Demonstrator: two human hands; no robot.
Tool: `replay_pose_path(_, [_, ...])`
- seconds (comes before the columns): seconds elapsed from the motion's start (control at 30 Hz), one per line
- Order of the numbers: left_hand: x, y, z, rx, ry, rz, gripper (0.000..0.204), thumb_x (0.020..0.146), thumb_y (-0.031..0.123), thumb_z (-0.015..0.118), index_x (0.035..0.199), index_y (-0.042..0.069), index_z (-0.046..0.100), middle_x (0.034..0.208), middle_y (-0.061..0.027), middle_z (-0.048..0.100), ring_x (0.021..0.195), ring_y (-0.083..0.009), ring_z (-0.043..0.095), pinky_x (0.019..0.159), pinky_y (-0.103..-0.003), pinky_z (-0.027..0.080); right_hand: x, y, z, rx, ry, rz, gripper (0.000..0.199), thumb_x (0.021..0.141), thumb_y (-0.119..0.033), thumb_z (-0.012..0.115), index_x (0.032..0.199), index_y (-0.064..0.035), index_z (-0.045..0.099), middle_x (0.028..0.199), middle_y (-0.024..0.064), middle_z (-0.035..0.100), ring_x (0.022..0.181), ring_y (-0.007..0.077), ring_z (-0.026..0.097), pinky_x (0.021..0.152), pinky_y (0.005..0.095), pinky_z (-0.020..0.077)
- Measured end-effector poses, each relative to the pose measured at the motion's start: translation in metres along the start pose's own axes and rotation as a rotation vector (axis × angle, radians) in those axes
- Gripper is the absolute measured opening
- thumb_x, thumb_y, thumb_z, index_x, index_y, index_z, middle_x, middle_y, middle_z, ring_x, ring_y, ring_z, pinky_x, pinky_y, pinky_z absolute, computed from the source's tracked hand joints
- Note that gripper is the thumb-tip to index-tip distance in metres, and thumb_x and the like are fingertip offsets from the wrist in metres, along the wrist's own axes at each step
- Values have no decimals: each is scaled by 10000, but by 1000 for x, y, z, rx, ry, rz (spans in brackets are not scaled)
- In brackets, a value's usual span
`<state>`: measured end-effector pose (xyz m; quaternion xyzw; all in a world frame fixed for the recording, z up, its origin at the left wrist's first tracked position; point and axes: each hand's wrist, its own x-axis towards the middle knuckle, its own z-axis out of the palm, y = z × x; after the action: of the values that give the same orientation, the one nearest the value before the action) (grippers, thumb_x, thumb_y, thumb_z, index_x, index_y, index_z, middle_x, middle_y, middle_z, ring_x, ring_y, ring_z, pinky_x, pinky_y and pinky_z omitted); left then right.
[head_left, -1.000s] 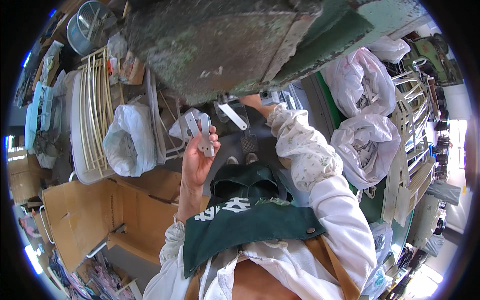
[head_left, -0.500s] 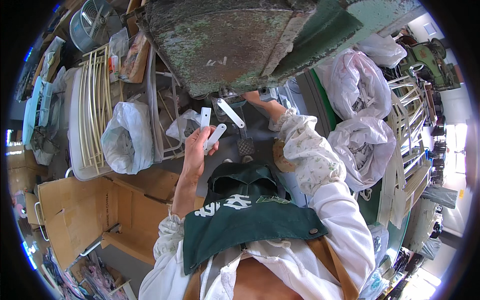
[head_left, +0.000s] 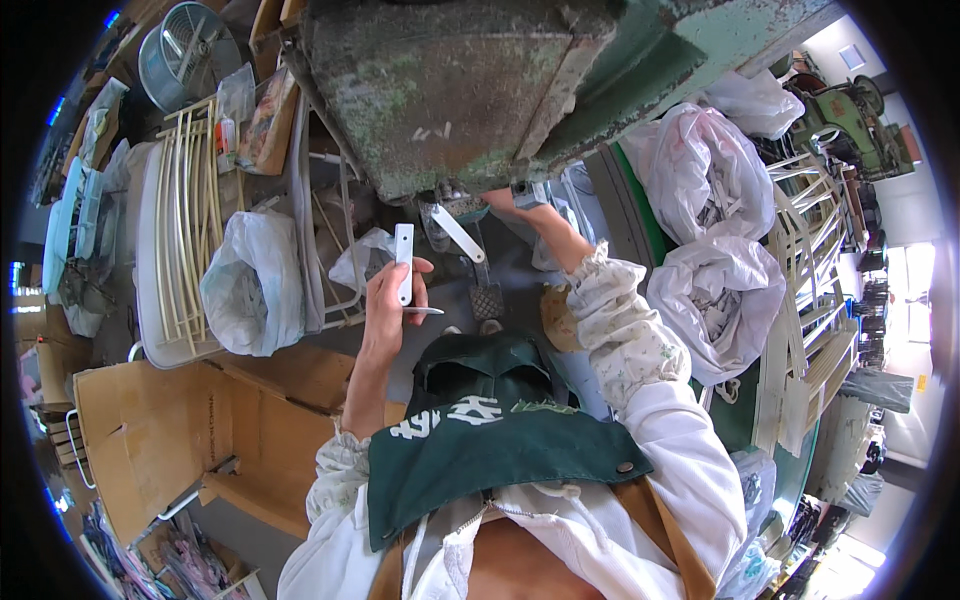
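Note:
My left hand (head_left: pixel 382 305) is closed around a flat white strip with rounded ends and a hole (head_left: pixel 404 255), held upright between thumb and fingers. A second white strip (head_left: pixel 427 311) lies in the same hand, seen nearly edge-on below the first. Just right of it, another white strip (head_left: pixel 458 234) slants down from under the worn green machine (head_left: pixel 450 100), its lower end showing a small hole. My right hand (head_left: pixel 512 202) reaches in beneath the machine, near the upper end of that slanting strip. The machine hides its fingertips.
A foot pedal (head_left: pixel 486 300) sits below the machine. White sacks of strips stand at left (head_left: pixel 252 290) and right (head_left: pixel 716 305). An open cardboard box (head_left: pixel 150 430) lies at lower left, and pale rods (head_left: pixel 185 240) rest on a white board. A green apron (head_left: pixel 500 455) covers my lap.
In my left hand, the second strip has turned from face-on to nearly edge-on, and the hand has shifted slightly left. My right hand has moved slightly left under the machine.

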<state>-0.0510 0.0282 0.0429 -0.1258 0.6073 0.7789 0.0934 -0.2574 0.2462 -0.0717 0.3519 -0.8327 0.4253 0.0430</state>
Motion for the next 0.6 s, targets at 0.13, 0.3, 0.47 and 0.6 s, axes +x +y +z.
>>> replay_pose_path(0.13, [-5, 3, -3, 40, 59, 4, 363, 967, 288, 419, 1053, -8, 612, 615, -19, 520, 485, -72, 449, 454, -208, 320, 15, -102, -19, 673, 11, 391, 339, 723, -50, 741, 1039, 5, 633, 975, 76, 660, 848, 157, 598, 745, 313, 486])
replay_pose_path(0.3, [-7, 4, -6, 69, 49, 13, 354, 956, 327, 502, 1066, 22, 644, 566, 14, 495, 453, -48, 420, 431, -193, 281, 24, -145, -17, 606, -74, 545, 316, 702, -157, 791, 947, 6, 675, 893, 62, 674, 795, 146, 600, 707, 289, 485])
replay_pose_path(0.47, [-3, 16, -2, 24, 52, 30, 337, 963, 291, 501, 996, -13, 644, 559, -13, 515, 437, -60, 428, 408, -196, 309, 19, -149, -10, 607, 32, 524, 305, 718, -224, 792, 895, 0, 685, 850, 46, 674, 775, 128, 598, 702, 293, 482])
replay_pose_path(0.6, [16, 23, 3, 53, -49, 105, 343, 952, 298, 511, 912, -15, 644, 525, -11, 505, 402, -58, 413, 387, -200, 290, 6, -156, -26, 418, -70, 459, 244, 789, -236, 740, 879, -16, 683, 785, 37, 670, 694, 100, 584, 638, 282, 469])
